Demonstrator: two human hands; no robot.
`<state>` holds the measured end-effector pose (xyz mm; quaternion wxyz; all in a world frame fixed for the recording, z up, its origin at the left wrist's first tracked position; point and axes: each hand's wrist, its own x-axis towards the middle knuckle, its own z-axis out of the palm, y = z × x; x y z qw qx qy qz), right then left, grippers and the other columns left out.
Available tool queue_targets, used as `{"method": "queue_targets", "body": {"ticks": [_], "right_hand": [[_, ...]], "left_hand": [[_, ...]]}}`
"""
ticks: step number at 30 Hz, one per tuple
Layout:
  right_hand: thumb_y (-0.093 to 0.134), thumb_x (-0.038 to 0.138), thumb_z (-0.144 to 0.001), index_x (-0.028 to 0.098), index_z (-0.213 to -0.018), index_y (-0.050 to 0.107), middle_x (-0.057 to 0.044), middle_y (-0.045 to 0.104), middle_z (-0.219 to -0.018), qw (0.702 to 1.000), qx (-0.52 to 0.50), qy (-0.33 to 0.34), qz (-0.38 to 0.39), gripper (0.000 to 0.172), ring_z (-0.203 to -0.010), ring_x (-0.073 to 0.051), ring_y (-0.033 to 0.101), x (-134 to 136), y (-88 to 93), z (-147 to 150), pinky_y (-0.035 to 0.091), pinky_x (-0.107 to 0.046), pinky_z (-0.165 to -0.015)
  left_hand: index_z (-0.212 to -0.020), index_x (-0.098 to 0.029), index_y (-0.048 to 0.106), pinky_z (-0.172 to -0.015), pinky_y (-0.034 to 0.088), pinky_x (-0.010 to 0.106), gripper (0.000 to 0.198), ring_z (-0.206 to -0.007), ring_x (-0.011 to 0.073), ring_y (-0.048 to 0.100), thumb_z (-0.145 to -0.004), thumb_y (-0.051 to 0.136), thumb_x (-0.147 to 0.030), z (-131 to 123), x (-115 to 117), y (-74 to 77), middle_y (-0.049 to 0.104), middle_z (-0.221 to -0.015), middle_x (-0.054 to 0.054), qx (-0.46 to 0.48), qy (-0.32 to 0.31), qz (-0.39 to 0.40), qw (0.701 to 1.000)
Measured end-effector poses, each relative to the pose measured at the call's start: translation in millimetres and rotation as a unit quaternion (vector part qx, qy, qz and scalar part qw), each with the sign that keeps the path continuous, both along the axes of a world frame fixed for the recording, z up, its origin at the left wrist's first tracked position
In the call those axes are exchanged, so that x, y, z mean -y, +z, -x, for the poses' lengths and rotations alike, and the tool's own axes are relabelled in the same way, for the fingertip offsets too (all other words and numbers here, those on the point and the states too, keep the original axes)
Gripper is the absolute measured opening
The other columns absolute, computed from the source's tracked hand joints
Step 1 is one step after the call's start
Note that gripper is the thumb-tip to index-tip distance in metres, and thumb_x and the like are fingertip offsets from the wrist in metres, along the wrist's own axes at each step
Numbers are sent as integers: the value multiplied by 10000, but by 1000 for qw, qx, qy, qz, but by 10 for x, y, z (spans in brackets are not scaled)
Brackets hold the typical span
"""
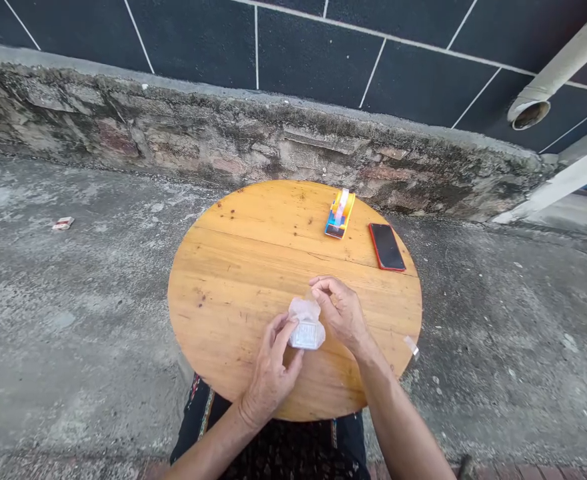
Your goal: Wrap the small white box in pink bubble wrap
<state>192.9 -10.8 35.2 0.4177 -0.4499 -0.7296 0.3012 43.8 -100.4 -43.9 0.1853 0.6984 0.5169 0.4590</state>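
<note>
A small, pale block-shaped package [306,335], partly covered in whitish translucent wrap [303,309], stands on the near middle of the round table. My left hand [273,357] grips it from the left, thumb and fingers around its side. Just above and to the right of the wrap, my right hand [341,310] is closed in a pinch. A faint see-through strip, which looks like clear tape [310,293], shows at its fingertips. What is inside the wrap is hidden.
On the wooden table [233,267], a blue and yellow tape dispenser [340,215] stands at the back. A phone [387,247] in a red case lies at the right. A piece of tape [411,347] hangs on the right edge. Behind runs a stone wall base [273,143].
</note>
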Motion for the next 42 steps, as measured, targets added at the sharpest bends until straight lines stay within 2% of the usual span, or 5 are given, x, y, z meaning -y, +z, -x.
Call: {"method": "queue_targets", "body": {"ticks": [13,18,24,37,42], "right_hand": [[528,294,-799,181,-713,587,-23,660,-766,996,13,-1,89,153,-720,-159,586,-598,26,-284,440,-283,-705],[539,284,-750,177,-666,590,-22,655,-729,993,30,8,114,145,-706,-162,581,-801,-47,-293,435,-278,-682],[530,293,-737,177,-685,596,-11,643,-718,991,45,6,125,143,-688,-153,567,-866,-61,-261,422,-271,-677],[461,309,-773,177,-675,613,-16,642,-638,988,93,-41,120,224,-628,-155,589,-1177,-175,-359,434,-258,-624],[420,337,-824,183,-826,615,-24,659,-734,985,134,-82,75,249,-698,-159,606,-993,-76,-455,439,-259,-673]], "left_hand": [[-1087,-181,483,-944,476,455,330,-1145,263,535,-787,618,-159,51,-11,5,569,-1188,127,20,-9,-60,998],[-1215,-179,456,-967,473,458,456,-1170,269,517,-787,614,-150,61,51,2,530,-1236,140,-3,-37,-55,998],[-1321,-199,420,-1018,457,441,542,-1249,270,460,-811,590,-132,61,186,-31,408,-1364,144,-27,-14,-26,999],[-1257,-198,481,-1023,455,425,458,-1233,251,475,-815,519,-85,-27,-73,-44,454,-1320,130,-9,-29,-5,1000],[-1257,-207,482,-1023,451,437,450,-1235,251,469,-824,521,-92,-11,-53,-56,447,-1324,128,8,-34,5,999]]}}
